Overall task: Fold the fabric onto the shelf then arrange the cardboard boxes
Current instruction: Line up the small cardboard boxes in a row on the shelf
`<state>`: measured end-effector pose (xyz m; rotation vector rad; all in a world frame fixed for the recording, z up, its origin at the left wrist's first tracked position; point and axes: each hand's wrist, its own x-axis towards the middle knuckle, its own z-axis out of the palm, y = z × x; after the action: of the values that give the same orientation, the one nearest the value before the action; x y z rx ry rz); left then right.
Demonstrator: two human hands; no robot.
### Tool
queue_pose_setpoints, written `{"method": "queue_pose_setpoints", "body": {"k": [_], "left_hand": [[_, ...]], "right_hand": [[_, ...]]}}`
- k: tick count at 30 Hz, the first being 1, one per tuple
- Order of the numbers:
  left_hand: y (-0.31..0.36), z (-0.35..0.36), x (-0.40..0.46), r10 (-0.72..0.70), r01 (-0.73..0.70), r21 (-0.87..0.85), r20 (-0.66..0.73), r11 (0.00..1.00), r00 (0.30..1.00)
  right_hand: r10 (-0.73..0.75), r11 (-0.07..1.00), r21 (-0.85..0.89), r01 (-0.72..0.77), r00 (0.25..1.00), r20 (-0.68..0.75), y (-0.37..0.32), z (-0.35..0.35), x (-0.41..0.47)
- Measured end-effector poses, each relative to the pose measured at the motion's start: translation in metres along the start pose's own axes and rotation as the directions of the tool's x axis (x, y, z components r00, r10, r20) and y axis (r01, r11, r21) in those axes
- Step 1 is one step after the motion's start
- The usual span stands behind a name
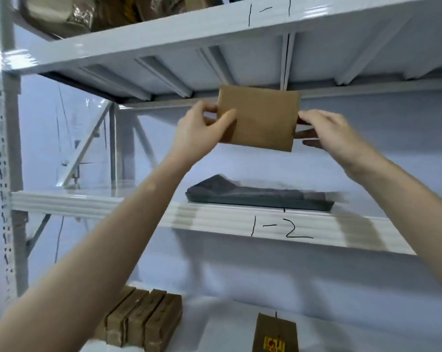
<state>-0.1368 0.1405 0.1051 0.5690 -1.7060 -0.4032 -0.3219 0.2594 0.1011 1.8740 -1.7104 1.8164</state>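
Observation:
A small brown cardboard box (262, 118) is held up in the air between the two upper shelves. My left hand (202, 130) grips its left edge, thumb on the front face. My right hand (329, 130) pinches its right edge. Below it, a folded dark grey fabric (258, 195) lies flat on the middle shelf (215, 219), which is marked 1-2. On the bottom shelf, a row of several brown boxes (141, 321) stands upright at the left, and a single brown box with a yellow label (275, 334) stands further right.
The top shelf (164, 41), marked 1-1, carries bags and brown packages (88, 13) at its left. A perforated white upright post (5, 174) frames the rack's left side. A pale wall lies behind the rack.

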Motion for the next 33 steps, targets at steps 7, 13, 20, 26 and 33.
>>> {"method": "queue_pose_setpoints", "body": {"k": [7, 13, 20, 26, 33], "left_hand": [[-0.027, 0.05, -0.005, -0.138, 0.157, -0.024, 0.362, 0.987, 0.922], [-0.058, 0.063, -0.012, -0.24, 0.199, 0.134, 0.496, 0.971, 0.834], [-0.054, 0.053, -0.009, -0.269, 0.207, 0.177, 0.5, 0.962, 0.823], [-0.044, 0.033, -0.035, -0.039, 0.001, 0.092, 0.405, 0.996, 0.913], [-0.044, 0.016, -0.12, 0.214, -0.221, -0.005, 0.273, 0.975, 0.938]], "right_hand": [[0.14, 0.987, -0.084, -0.14, 0.99, -0.001, 0.041, 0.0, 0.017], [0.279, 0.937, -0.256, -0.237, 0.95, 0.141, 0.068, 0.008, 0.009], [0.225, 0.95, -0.253, -0.183, 0.963, 0.146, 0.066, -0.001, 0.007], [-0.063, 0.983, -0.175, 0.059, 0.998, -0.015, 0.037, -0.003, -0.016], [-0.239, 0.971, 0.003, 0.241, 0.963, 0.121, 0.034, 0.034, -0.085]]}}
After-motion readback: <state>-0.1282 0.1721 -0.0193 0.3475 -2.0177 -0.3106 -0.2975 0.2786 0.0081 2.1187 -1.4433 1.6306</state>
